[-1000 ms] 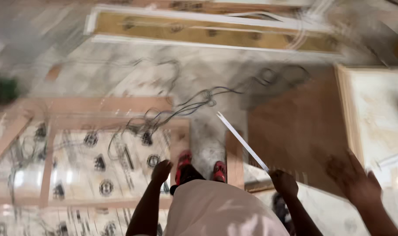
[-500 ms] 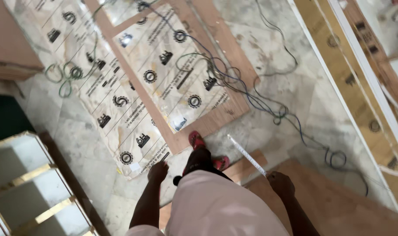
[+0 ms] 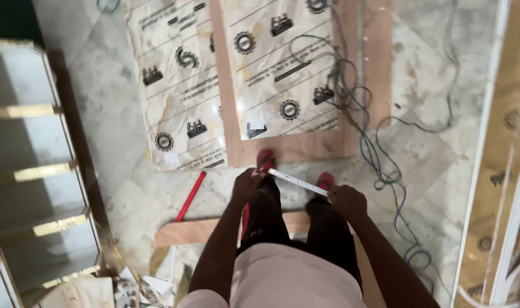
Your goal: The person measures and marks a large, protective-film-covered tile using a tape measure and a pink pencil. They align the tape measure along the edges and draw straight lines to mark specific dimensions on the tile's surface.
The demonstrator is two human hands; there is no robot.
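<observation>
White tape measure (image 3: 299, 182) pinched between both hands' fingers; cables (image 3: 380, 165), apparently loose, beside feet.

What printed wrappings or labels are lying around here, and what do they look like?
Printed protective film: covers the framed wooden panel on the floor ahead; cream, with black gear-shaped and blocky emblems.
Second printed sheet: left of it, same cream and black pattern.
Small white sticker: rectangular, near the film's lower edge.

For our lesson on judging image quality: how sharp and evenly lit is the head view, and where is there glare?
Head view: mostly sharp; the tape measure between left hand and right hand reads clearly. Soft, even light, faint shadows. Glare on the white shelf unit at left; wide-angle bending toward the edges.
</observation>
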